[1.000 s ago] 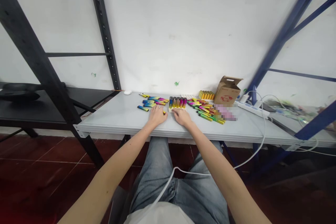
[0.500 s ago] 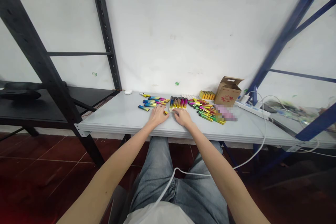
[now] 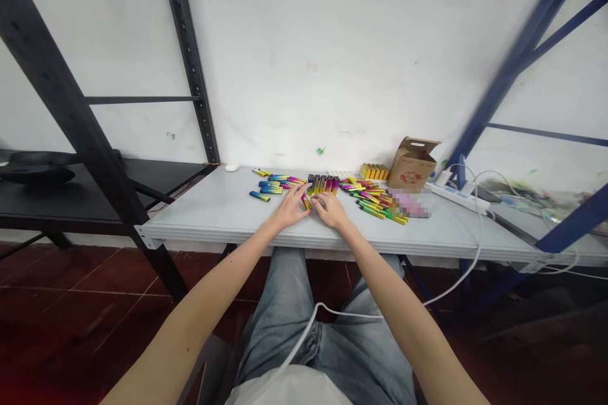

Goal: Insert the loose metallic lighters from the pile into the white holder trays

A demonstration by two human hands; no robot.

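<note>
A loose lighter (image 3: 306,202), pink shading to yellow, is seen at the centre of the frame, between the left hand (image 3: 291,207) and the right hand (image 3: 330,210). The left thumb and fingers are held apart beside it; whether it is gripped cannot be told. The right fingers are curled near its lower end; their closure cannot be confirmed. The lighter is judged light, stiff and somewhat slippery, with a top best kept free of pressure; hold is best taken at mid-body, across the sides. A glossy metallic finish is noted. Just above, an upright row of dark-topped lighters (image 3: 329,185) is noted, in blue, gold and magenta. All are borne by a pale grey table (image 3: 204,205).
</note>
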